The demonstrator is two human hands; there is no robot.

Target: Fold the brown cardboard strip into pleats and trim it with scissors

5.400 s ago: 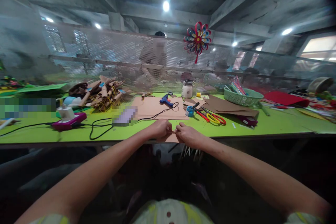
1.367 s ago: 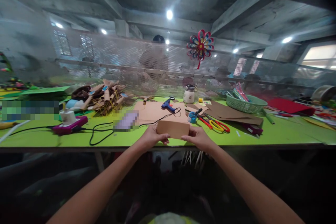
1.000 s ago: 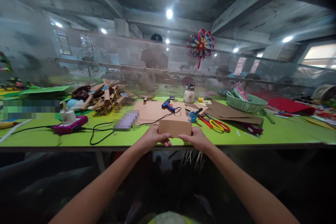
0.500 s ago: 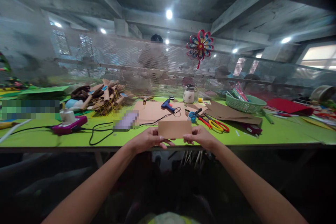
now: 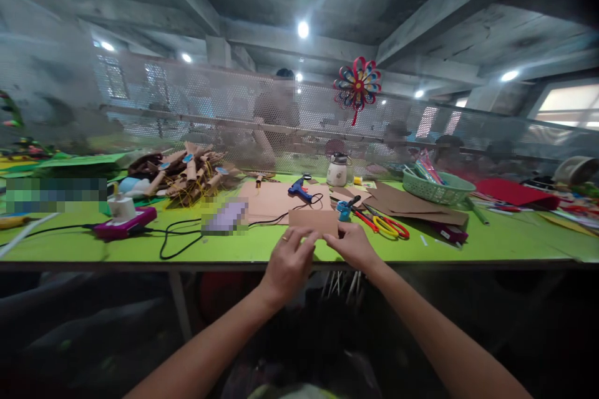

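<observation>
A small brown cardboard piece (image 5: 313,222) lies flat near the front edge of the green table (image 5: 491,230). My left hand (image 5: 289,260) rests with its fingers stretched over the piece's near left edge; a ring shows on one finger. My right hand (image 5: 352,244) pinches the near right edge of the same piece. Both hands meet at the front of the card.
Behind the piece lie a larger cardboard sheet (image 5: 276,196), a blue glue gun (image 5: 298,188) with its black cable, red-and-yellow scissors (image 5: 384,224), a white pot (image 5: 337,170) and a green basket (image 5: 437,186). A heap of cardboard rolls (image 5: 189,168) sits left. A person sits behind the mesh screen (image 5: 279,106).
The cardboard piece was held up between both hands; now it lies flat on the table, and my left hand has shifted right and spread over it.
</observation>
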